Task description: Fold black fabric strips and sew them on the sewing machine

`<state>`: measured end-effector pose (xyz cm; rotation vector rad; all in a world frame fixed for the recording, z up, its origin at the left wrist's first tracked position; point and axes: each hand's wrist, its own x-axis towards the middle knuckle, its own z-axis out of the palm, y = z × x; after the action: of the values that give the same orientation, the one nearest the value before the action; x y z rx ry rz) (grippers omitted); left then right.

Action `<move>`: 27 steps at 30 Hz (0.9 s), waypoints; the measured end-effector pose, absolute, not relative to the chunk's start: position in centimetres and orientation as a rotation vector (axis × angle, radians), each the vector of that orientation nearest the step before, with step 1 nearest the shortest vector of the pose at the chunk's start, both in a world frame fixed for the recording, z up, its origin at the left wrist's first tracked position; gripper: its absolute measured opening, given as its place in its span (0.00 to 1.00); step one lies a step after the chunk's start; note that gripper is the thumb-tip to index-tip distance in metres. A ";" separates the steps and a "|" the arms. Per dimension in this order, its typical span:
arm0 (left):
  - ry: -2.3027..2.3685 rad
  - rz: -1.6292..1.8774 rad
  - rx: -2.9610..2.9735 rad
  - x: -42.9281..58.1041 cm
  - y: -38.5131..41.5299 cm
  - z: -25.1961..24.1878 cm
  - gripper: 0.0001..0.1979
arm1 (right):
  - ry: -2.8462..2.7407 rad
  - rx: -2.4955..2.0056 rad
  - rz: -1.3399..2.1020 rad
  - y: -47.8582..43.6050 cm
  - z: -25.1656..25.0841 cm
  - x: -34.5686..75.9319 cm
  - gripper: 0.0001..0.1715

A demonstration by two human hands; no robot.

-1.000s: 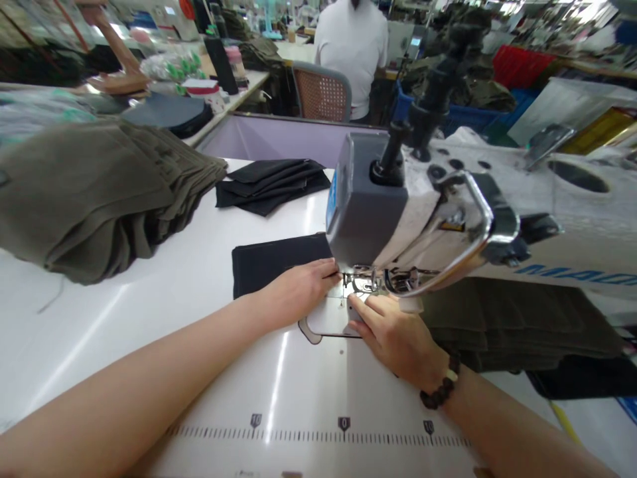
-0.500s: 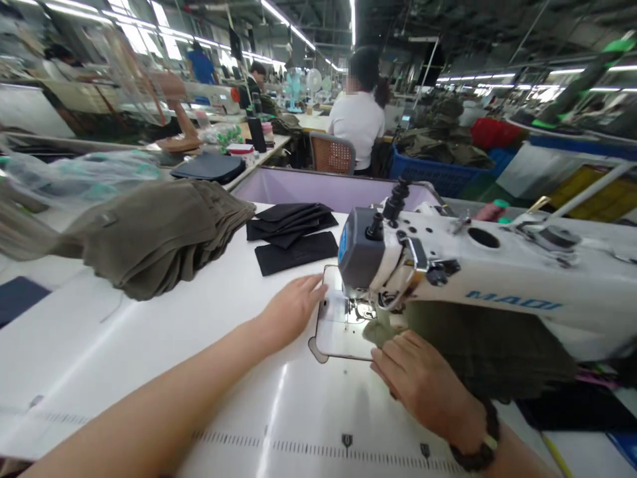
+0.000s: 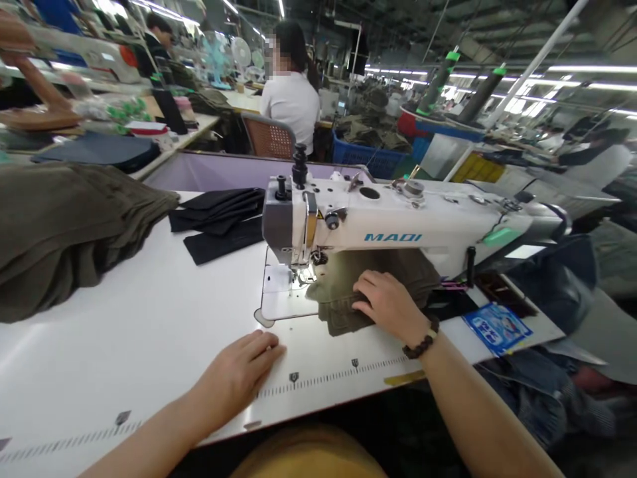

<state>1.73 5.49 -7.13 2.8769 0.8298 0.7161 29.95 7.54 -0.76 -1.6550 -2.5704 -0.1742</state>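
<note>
My left hand [image 3: 243,365] rests on the white sewing table [image 3: 164,332] near its front edge, fingers loosely together and lying on the surface, with nothing seen in them. On the right, my right hand [image 3: 388,302] lies over olive-green fabric pieces [image 3: 343,312], thumb apart from the fingers, fingertips touching the cloth. These pieces are piled beneath the arm of a white sewing machine [image 3: 348,222], partly hidden by it and by my hand. Left of them, the metal needle plate [image 3: 279,299] shows under the lit needle area, close to the cloth's edge.
Left on the table is a large pile of dark olive fabric [image 3: 74,226]. Folded black pieces [image 3: 223,219] lie behind the needle plate. A blue packet [image 3: 497,328] sits at the right. Beyond the machine, a person in white [image 3: 291,106] sits by a blue crate [image 3: 363,154].
My view has turned right. My left hand has drawn back from the needle plate toward the table's front edge. My right hand has shifted right, onto the olive pieces under the machine arm.
</note>
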 end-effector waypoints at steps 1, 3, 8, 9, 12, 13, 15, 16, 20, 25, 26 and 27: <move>0.829 0.713 2.877 1.7 5.5 -7.0 0.12 | -2.552 -1.658 -0.152 7.8 -0.9 30.0 0.09; 0.828 0.702 2.873 1.7 5.4 -6.9 0.12 | -2.532 -1.668 -0.109 8.3 -1.0 30.0 0.06; 0.820 0.693 2.855 1.7 5.4 -6.8 0.13 | -2.515 -1.654 0.001 8.9 -1.0 30.1 0.09; 0.821 0.692 2.854 1.7 5.4 -6.8 0.13 | -2.487 -1.659 0.027 9.0 -0.9 30.2 0.09; 0.824 0.681 2.853 1.7 5.4 -6.9 0.13 | -2.357 -1.679 0.139 9.4 -0.9 30.7 0.09; 0.824 0.685 2.853 1.7 5.4 -7.0 0.13 | -2.310 -1.683 0.190 9.7 -1.0 31.0 0.09; 0.828 0.679 2.845 1.7 5.5 -7.2 0.13 | -2.223 -1.682 0.301 10.5 -1.0 31.5 0.09; 0.829 0.671 2.838 1.7 5.6 -7.2 0.13 | -2.182 -1.680 0.351 10.9 -0.9 31.9 0.09; 0.857 0.646 2.770 1.8 5.9 -6.4 0.13 | -2.037 -1.681 0.454 10.7 0.3 32.9 0.09; 0.998 0.783 2.684 3.8 5.5 -3.9 0.21 | -2.043 -1.645 0.462 4.3 2.8 31.8 0.08; 0.990 0.800 2.683 4.5 5.4 -3.5 0.25 | -2.047 -1.654 0.474 2.6 3.0 31.1 0.08; 0.954 0.804 2.692 5.3 5.3 -3.3 0.27 | -2.070 -1.661 0.527 1.1 3.1 30.3 0.08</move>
<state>5.27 5.26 -3.25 2.6918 0.9538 0.8035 30.34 1.09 3.12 -1.6611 -2.0701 0.5267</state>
